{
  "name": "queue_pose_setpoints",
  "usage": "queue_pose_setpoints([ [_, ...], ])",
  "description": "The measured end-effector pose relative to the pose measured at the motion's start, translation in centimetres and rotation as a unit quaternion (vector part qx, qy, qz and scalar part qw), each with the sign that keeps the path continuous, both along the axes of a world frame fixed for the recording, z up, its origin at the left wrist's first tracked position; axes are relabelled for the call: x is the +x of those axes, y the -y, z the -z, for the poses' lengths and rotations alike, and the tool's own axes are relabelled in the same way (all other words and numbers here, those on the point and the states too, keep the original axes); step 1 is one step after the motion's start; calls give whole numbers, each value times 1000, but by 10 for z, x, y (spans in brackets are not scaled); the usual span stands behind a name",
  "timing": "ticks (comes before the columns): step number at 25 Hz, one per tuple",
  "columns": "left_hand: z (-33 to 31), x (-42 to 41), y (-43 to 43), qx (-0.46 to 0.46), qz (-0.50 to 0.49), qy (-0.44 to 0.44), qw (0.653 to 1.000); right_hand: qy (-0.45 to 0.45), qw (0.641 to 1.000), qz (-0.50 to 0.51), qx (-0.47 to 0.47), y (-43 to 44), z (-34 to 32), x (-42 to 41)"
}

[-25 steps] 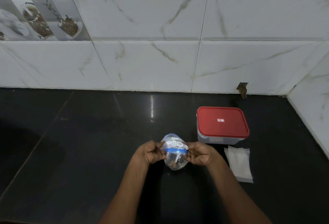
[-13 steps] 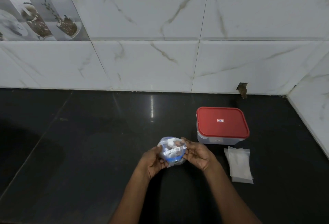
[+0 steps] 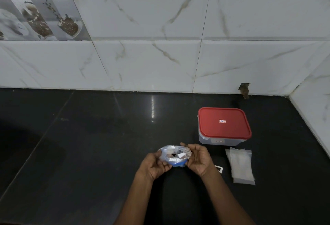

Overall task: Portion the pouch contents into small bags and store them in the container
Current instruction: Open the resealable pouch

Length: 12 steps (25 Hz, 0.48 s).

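- Opening step: my left hand (image 3: 154,166) and right hand (image 3: 198,160) each pinch a side of the pouch (image 3: 174,156), held near centre over the counter (image 3: 89,153).
- Next I need one of the small bags (image 3: 241,166), right, nearer than the lidded container (image 3: 224,126).
- A second ago its mouth was flat; now it gapes.

Nothing could really be read. A tiny sticker (image 3: 222,121) was spotted on the red lid (image 3: 232,130), print too blurred.
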<state>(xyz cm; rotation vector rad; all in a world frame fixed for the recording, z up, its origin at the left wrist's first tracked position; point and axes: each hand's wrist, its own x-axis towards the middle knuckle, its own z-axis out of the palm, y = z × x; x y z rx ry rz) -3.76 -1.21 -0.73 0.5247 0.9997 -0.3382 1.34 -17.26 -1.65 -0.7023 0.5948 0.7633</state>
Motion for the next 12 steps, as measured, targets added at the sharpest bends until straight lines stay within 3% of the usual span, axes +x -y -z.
queue_pose_setpoints([
  [5, 1, -8, -3, 3, 48, 59, 997, -15, 1000, 12, -2, -3, 1, 6],
  [12, 7, -11, 1, 8, -44, 117, 992, -4, 999, -46, 25, -9, 3, 8],
])
